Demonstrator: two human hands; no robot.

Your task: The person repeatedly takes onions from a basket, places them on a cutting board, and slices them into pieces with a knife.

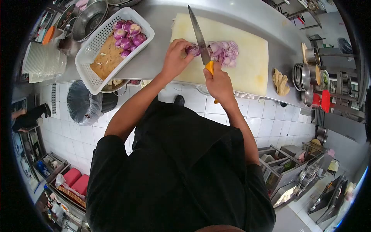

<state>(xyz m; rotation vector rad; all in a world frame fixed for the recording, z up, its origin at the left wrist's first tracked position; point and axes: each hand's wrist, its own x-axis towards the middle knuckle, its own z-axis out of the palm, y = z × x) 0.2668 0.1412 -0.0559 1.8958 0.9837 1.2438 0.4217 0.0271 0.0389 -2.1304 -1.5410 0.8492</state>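
My right hand [219, 83] is wrapped round the yellow handle of a kitchen knife [198, 34], its long blade pointing away from me over a pale cutting board [253, 58]. My left hand [177, 58] grips a red onion [193, 49] on the board, just left of the blade. To the right of the blade lies a pile of sliced red onion [225, 53]. Several whole peeled red onions [130, 35] sit at the far end of a white perforated basket [133, 62], left of the board.
Metal bowls [89, 21] and stacked clear plastic containers [44, 60] stand at the left. A crumpled tan cloth [281, 82] lies right of the board, near stacked metal bowls [301, 76]. A lined bin [84, 102] stands on the tiled floor below the counter.
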